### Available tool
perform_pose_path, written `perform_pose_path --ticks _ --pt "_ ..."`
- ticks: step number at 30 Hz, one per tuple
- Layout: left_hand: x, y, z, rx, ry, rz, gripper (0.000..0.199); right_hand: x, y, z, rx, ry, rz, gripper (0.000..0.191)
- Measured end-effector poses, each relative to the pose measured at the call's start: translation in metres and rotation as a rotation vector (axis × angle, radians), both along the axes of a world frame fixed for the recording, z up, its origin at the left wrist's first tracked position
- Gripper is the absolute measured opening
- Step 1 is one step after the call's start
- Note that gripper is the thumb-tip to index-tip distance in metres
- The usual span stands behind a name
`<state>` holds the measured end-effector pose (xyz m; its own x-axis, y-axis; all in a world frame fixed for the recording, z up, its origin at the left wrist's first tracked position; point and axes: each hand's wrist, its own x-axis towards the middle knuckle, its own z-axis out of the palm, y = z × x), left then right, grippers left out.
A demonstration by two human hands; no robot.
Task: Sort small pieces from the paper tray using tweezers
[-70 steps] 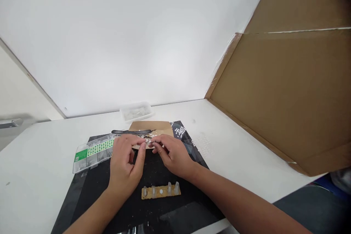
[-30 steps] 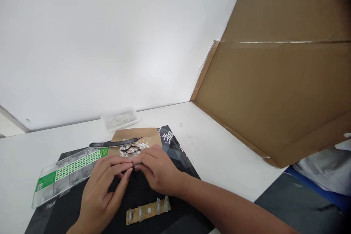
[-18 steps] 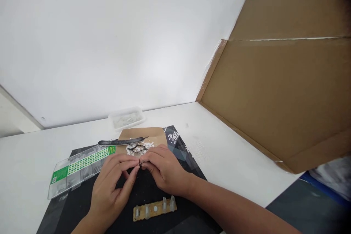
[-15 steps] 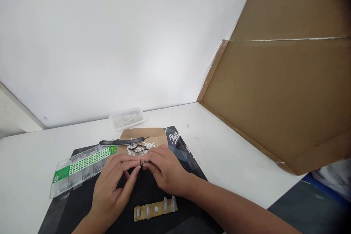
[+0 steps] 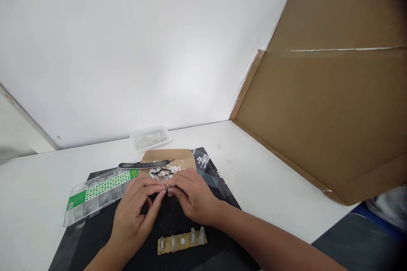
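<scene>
My left hand (image 5: 137,209) and my right hand (image 5: 190,197) meet fingertip to fingertip above the black mat (image 5: 127,245). Both pinch something tiny and dark between them, too small to make out. Just beyond the fingers, white bits (image 5: 173,170) and dark strands lie on a brown paper sheet (image 5: 184,156). A dark, slim curved file (image 5: 144,164) rests across the sheet's left part. Nearer me, below the hands, is a tan strip (image 5: 187,241) with clear upright pieces and a white dot on it.
A clear compartment box (image 5: 95,192) with a green label lies at the left. Behind the sheet stands a white tray (image 5: 137,144) of clear pieces. Small white pieces (image 5: 203,160) lie at the mat's right edge, paler ones on the table. Large cardboard (image 5: 318,114) stands at the right.
The whole view has shifted slightly, so things appear a little further right. Both hands keep their pinch at nearly the same place over the mat.
</scene>
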<state>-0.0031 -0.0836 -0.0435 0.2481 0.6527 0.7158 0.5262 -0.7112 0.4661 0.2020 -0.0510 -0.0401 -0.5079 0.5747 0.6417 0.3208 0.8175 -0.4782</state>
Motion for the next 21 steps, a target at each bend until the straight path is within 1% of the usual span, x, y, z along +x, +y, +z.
perform_pose_path --ticks 12,17,21 --pt "0.0001 -0.0008 -0.0054 -0.028 0.068 0.037 0.013 -0.0002 -0.002 0.0012 0.028 -0.001 -0.004 0.012" --pt "-0.0003 -0.001 -0.0059 -0.069 0.055 0.055 0.012 0.0003 -0.0023 0.0026 0.011 0.001 -0.008 0.009" --pt "0.001 -0.0007 -0.0076 -0.116 -0.007 0.056 0.012 0.0008 -0.003 0.0022 -0.009 -0.018 0.013 0.009"
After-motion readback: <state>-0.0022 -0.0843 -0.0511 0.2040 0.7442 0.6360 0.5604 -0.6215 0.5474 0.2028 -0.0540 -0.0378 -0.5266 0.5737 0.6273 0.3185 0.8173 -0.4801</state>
